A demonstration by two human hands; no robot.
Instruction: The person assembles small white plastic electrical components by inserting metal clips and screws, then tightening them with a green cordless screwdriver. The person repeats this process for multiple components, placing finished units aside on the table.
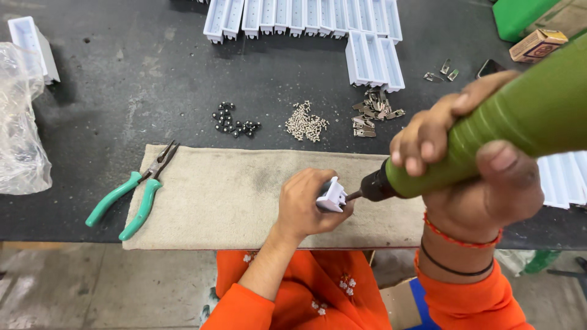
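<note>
My left hand [306, 205] grips a small white plastic housing [332, 195] on end over a beige cloth mat [226, 195]. My right hand [471, 165] wraps around a green electric screwdriver [520, 122]. Its dark bit tip [354, 195] presses into the right side of the white housing. Orange sleeves cover both forearms, and the right wrist carries a red thread and a black band.
Green-handled pliers [137, 190] lie on the mat's left end. Piles of black beads [233, 120], small screws [307, 122] and metal clips [370, 113] sit on the dark table. White plastic housings [306, 15] line the far edge; a clear bag [18, 128] lies left.
</note>
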